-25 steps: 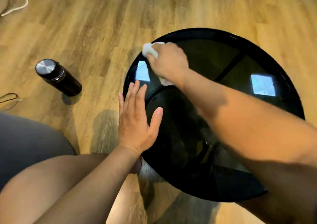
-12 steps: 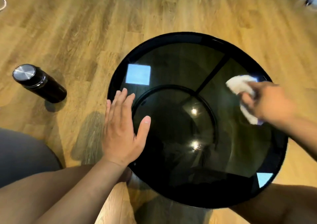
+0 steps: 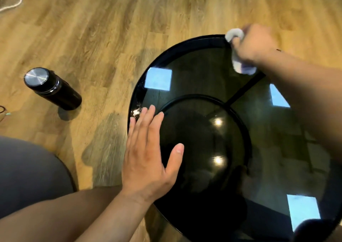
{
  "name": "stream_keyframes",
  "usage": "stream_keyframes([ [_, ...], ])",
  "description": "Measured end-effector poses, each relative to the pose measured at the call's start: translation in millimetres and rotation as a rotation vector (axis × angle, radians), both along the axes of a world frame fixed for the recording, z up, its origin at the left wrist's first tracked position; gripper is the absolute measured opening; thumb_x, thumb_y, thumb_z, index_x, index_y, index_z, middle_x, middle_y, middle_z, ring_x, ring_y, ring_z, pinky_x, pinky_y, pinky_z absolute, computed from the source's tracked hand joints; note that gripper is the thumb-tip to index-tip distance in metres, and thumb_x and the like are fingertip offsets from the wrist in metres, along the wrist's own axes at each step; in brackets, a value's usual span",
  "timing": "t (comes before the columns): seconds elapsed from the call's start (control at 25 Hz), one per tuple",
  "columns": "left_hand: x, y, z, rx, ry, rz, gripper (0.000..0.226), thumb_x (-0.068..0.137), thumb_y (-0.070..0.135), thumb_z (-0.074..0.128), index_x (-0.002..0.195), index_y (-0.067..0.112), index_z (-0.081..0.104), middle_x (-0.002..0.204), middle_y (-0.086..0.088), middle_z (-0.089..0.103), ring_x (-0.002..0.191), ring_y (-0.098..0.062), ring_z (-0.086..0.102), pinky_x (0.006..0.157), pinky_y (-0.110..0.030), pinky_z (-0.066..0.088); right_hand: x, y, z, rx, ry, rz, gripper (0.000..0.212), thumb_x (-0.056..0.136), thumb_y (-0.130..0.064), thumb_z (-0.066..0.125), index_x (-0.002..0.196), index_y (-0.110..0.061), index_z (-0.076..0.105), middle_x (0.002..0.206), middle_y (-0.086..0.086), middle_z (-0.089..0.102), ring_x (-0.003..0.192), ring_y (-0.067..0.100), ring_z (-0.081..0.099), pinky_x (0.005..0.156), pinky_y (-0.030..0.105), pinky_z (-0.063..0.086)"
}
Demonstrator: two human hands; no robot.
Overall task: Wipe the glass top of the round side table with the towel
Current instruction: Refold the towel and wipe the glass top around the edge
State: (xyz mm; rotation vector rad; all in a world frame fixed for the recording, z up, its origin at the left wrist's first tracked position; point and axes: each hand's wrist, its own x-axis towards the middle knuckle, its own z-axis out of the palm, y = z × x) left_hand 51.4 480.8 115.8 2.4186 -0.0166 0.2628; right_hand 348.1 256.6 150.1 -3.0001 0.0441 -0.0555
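The round side table point(image 3: 199, 71) has a dark glass top in a black rim and fills the right half of the view. My right hand point(image 3: 255, 43) is at the table's far edge, closed around a bunched white towel point(image 3: 238, 64) that presses on the glass and rim. My left hand point(image 3: 148, 153) lies flat with fingers spread on the table's near left edge, holding nothing. A small smudge point(image 3: 136, 111) shows on the glass just beyond my left fingertips.
A black bottle with a silver lid point(image 3: 51, 88) stands on the wooden floor left of the table. A white cable point(image 3: 13, 3) lies at the top left. Grey fabric point(image 3: 27, 171) covers the lower left corner.
My right hand has swept the towel from the left far edge to the right side, then up to the table's far rim. My left hand has stayed flat on the left edge.
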Motion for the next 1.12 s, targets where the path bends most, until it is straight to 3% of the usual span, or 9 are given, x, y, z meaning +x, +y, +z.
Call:
stream_keyframes([
  [0.16,2.1,-3.1,3.8,0.020,0.008,0.011,0.064,0.091,0.044,0.043,0.143,0.006,0.039,0.155,-0.011,0.035,0.148,-0.021,0.023,0.121,-0.051,0.012,-22.1,95.8,3.3,0.177,0.026,0.067,0.019,0.088,-0.030,0.047,0.092,-0.015,0.059,0.080,0.001,0.057,0.083,0.027,0.062,0.056,0.025,0.038],
  [0.32,2.6,-2.1,2.1,0.060,-0.019,0.055,0.061,0.094,0.043,0.038,0.142,0.005,0.037,0.154,-0.015,0.033,0.148,-0.023,0.022,0.120,-0.057,0.008,-88.1,146.3,3.5,0.207,0.172,0.480,0.032,0.087,-0.036,0.047,0.110,-0.020,0.063,0.109,0.004,0.064,0.101,0.027,0.061,0.071,0.030,0.044],
  [0.4,2.1,-4.9,2.3,0.070,-0.077,0.100,0.055,0.093,0.037,0.040,0.134,0.001,0.042,0.145,-0.024,0.038,0.141,-0.029,0.029,0.114,-0.066,0.015,-130.0,154.6,6.1,0.314,0.273,0.671,0.030,0.086,-0.038,0.050,0.109,-0.028,0.067,0.111,0.001,0.067,0.102,0.024,0.061,0.078,0.032,0.050],
  [0.52,-5.6,-11.3,3.0,0.072,-0.268,0.218,0.034,0.089,0.026,0.042,0.110,-0.002,0.046,0.114,-0.034,0.045,0.113,-0.040,0.042,0.100,-0.070,0.032,-193.6,128.1,5.0,0.404,0.348,0.800,0.017,0.085,-0.034,0.055,0.094,-0.029,0.067,0.089,-0.006,0.064,0.090,0.022,0.063,0.067,0.032,0.049],
  [0.64,-25.7,-25.8,7.6,0.113,-0.254,0.115,0.049,0.087,0.030,0.039,0.112,-0.010,0.051,0.118,-0.034,0.049,0.112,-0.041,0.046,0.104,-0.041,0.033,-262.2,77.6,5.8,0.409,0.324,0.847,0.015,0.087,-0.034,0.056,0.097,-0.025,0.064,0.087,-0.003,0.056,0.084,0.024,0.061,0.062,0.031,0.042],
  [0.76,-41.8,-39.1,5.3,0.250,-0.154,-0.144,0.060,0.085,0.040,0.044,0.123,-0.006,0.051,0.132,-0.028,0.051,0.126,-0.039,0.046,0.114,-0.053,0.025,-323.2,9.8,3.7,0.387,0.345,0.853,0.031,0.083,-0.041,0.052,0.113,-0.037,0.057,0.102,-0.003,0.061,0.092,0.022,0.062,0.070,0.036,0.048],
  [0.88,-38.1,-41.2,5.8,0.310,-0.036,-0.128,0.064,0.089,0.048,0.044,0.133,0.002,0.045,0.144,-0.019,0.044,0.138,-0.032,0.037,0.121,-0.051,0.006,-343.3,-67.1,5.0,0.321,0.234,0.683,0.042,0.077,-0.046,0.054,0.118,-0.045,0.061,0.098,-0.004,0.064,0.088,0.020,0.066,0.070,0.034,0.053],
  [1.04,-36.7,-37.1,1.4,0.295,-0.016,-0.119,0.064,0.090,0.050,0.044,0.137,0.006,0.043,0.148,-0.015,0.041,0.142,-0.028,0.032,0.122,-0.050,0.003,-253.3,-176.2,6.3,0.123,0.087,0.184,0.035,0.087,-0.043,0.053,0.120,-0.037,0.063,0.107,0.009,0.064,0.100,0.035,0.063,0.080,0.046,0.052],
  [1.12,-37.2,-37.8,1.6,0.279,-0.016,-0.106,0.064,0.090,0.050,0.043,0.137,0.007,0.043,0.148,-0.014,0.041,0.142,-0.028,0.033,0.122,-0.049,0.003,-210.4,-207.3,9.4,0.038,0.100,-0.081,0.036,0.088,-0.041,0.047,0.121,-0.033,0.061,0.112,0.012,0.066,0.102,0.036,0.063,0.084,0.044,0.052],
])
